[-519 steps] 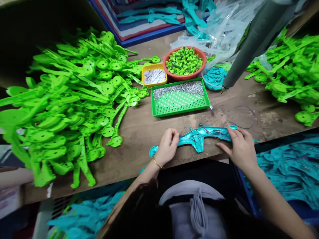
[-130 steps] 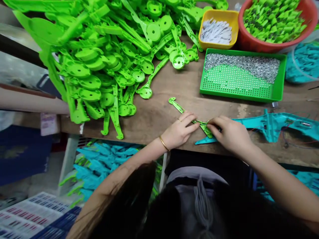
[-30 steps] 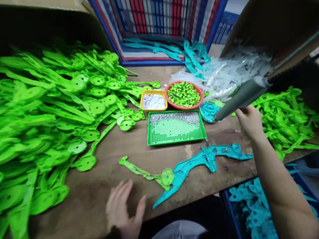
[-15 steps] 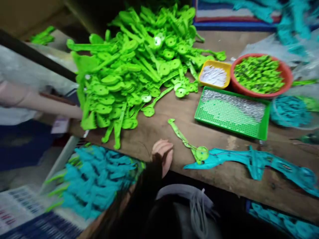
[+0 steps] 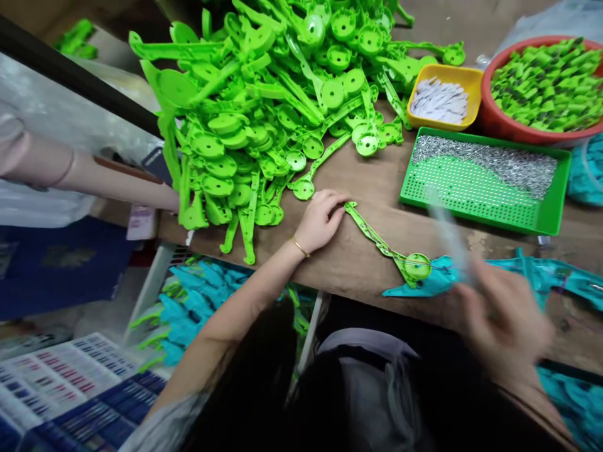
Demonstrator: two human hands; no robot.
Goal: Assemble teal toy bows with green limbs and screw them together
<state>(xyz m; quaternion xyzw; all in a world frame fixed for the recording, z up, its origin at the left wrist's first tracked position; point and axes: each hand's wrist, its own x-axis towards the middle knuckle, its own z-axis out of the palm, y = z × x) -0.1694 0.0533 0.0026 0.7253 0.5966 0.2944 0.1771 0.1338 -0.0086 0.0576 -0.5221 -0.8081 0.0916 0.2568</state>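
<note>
My left hand rests on the bench with thumb and fingers closed at the tip of a thin light-green plastic arm. The arm's round end lies over the pointed end of a long blue plastic part, and a thin cord runs along both. Over the blue part, my right hand is smeared by motion. It holds up a pale, translucent strip, too blurred to name, and hides some of the blue part.
A big heap of green plastic parts covers the back left. Behind to the right stand a yellow tray of white pieces, a red bowl of small green pieces and a green tray of metal pins. Blue parts lie below the bench edge.
My left hand has moved forward from the bench edge to the green arm's tip. My right hand has come into view with the pale strip. The view has shifted.
</note>
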